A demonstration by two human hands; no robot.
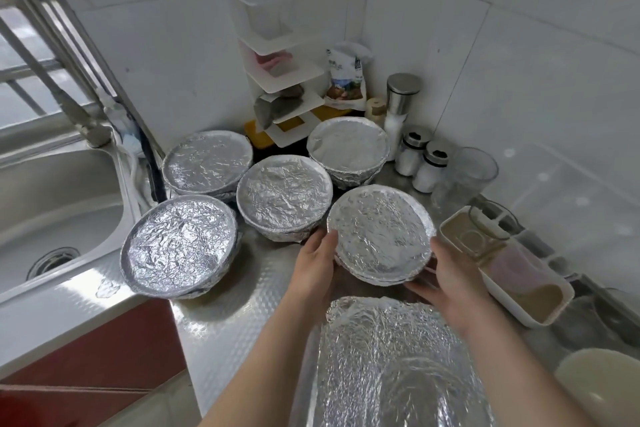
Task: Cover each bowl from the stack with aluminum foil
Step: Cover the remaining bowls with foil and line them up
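**A:** Entry, hands. Your left hand (317, 263) grips the held bowl (381, 236) at its sink-side rim, thumb against the foil edge, fingers curled beneath. Your right hand (446, 277) takes the rim on the side away from the sink (59, 204), fingers hooked under the edge.

**B:** Noted. The held bowl is fully wrapped and tilts toward you. Whether its base touches the counter (235, 305) I cannot tell, because your hands hide it.

**A:** Remaining bowls, counted outward from the sink. The front bowl (178, 250) sits just beside the sink's rim, at the counter's near edge. The rear-left bowl (207, 161) is also close to the sink, behind the front one. The centre bowl (284, 198) stands one place farther from the sink, between those two and the one you hold. The rear-right bowl (348, 149) is about as far from the sink as the held bowl, back by the wall.

**B:** All four are upright, with crinkled foil pulled over top and sides.

**A:** A loose foil sheet (398, 367) lies flat between your forearms, well apart from the sink, its far edge just below the held bowl.

**B:** Farthest from the sink are a white tray (512, 274), a clear glass (474, 166) and two capped shakers (429, 166).
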